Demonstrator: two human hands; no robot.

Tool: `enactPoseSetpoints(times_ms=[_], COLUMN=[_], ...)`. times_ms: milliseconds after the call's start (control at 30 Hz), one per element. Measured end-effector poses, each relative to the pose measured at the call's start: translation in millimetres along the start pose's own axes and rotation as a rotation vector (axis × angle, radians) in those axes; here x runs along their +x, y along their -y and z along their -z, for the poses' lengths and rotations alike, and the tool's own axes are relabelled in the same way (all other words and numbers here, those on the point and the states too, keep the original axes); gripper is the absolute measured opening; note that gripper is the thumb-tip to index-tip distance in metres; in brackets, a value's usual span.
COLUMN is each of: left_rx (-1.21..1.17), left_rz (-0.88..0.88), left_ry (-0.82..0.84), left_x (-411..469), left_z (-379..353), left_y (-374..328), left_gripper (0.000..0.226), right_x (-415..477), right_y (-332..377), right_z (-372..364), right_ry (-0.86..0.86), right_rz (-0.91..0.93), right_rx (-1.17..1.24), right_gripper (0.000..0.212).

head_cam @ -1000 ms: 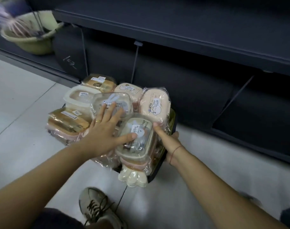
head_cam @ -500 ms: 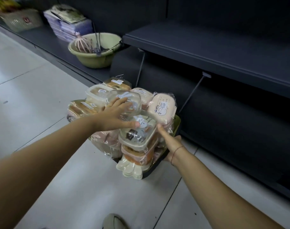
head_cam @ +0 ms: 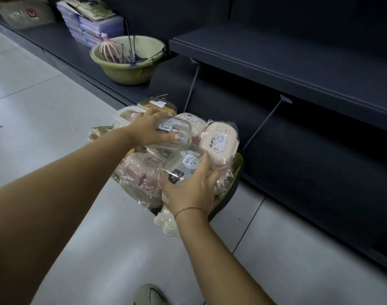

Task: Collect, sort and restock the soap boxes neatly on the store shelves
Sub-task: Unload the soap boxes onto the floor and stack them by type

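Observation:
A pile of wrapped soap boxes sits in a dark tray [head_cam: 230, 194] on the floor beside the shelves. My left hand [head_cam: 149, 128] grips a clear-lidded soap box [head_cam: 179, 130] on top of the pile. My right hand [head_cam: 190, 190] holds another clear soap box [head_cam: 186, 164] at the front of the pile, fingers curled round its near end. A pink soap box with a cartoon print [head_cam: 219, 142] lies to the right, and cream and brown boxes [head_cam: 128, 113] lie behind my left hand.
The dark shelf [head_cam: 276, 60] above the pile is bare. A green basin [head_cam: 128, 69] with a pink whisk stands on the low shelf to the left, with stacked packs [head_cam: 93, 27] and a basket [head_cam: 22, 12] beyond. My shoe [head_cam: 150, 296] is on the grey floor.
My right hand moved from the tray's edge onto the front clear box. My left hand closed round the top clear box. The view rose and shifted, showing more of the shelf.

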State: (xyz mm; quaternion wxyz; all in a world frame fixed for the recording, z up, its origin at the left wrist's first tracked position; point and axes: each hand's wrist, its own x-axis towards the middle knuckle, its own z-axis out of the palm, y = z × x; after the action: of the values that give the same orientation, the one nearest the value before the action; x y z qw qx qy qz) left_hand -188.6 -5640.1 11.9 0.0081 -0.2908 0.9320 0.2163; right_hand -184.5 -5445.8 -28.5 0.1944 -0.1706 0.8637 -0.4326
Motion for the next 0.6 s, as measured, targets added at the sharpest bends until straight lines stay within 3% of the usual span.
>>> enactPoseSetpoints(times_ms=[100, 233, 300, 400, 600], left_rx=[0.145, 0.014, -0.051, -0.117, -0.306], left_rz=[0.097, 0.119, 0.114, 0.130, 0.116], left_ry=[0.024, 0.068, 0.054, -0.018, -0.167], left_x=[1, -6, -11, -18, -47], left_z=[-2, -11, -17, -23, -35], left_y=[-2, -6, -9, -8, -18], left_gripper=[0.097, 0.116, 0.112, 0.110, 0.092], right_x=[0, -4, -3, 1, -6], right_y=[-17, -18, -13, -15, -55], right_z=[15, 23, 22, 27, 75], right_ry=[-0.027, -0.016, -0.026, -0.054, 0.207], right_rz=[0.063, 0.084, 0.052, 0.044, 0.017], right_rx=[0.041, -0.008, -0.014, 0.086, 0.297], right_gripper=[0.102, 0.103, 0.106, 0.091, 0.075])
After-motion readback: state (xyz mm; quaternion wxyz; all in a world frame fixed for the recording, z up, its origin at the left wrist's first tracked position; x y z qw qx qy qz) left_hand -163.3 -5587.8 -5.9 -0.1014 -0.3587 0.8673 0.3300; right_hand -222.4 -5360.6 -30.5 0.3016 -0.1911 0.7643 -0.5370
